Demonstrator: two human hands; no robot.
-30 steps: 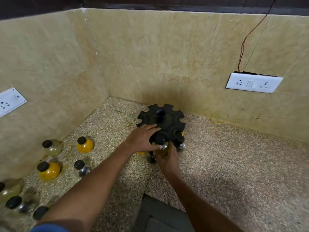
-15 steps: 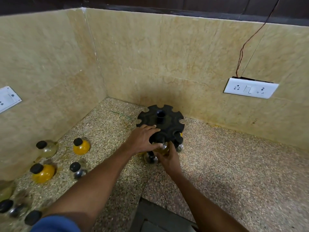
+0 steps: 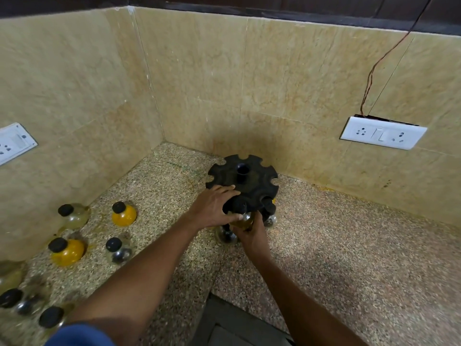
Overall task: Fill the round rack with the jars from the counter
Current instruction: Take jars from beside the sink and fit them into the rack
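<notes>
Head view: right hand [image 3: 252,233] pinches a jar [image 3: 245,221] into the rack [image 3: 243,181], left hand [image 3: 214,208] lies spread on it; most notches empty, several jars [image 3: 124,214] wait on the counter [image 3: 349,245]

Looks like a home kitchen corner. You've got a speckled stone counter [image 3: 349,245] meeting beige marble-look wall tiles [image 3: 199,83], white socket plates [image 3: 383,132] set into the walls on both sides, and a bunch of little round spice jars [image 3: 124,214] with black caps sitting next to a black carousel rack [image 3: 243,181].
</notes>
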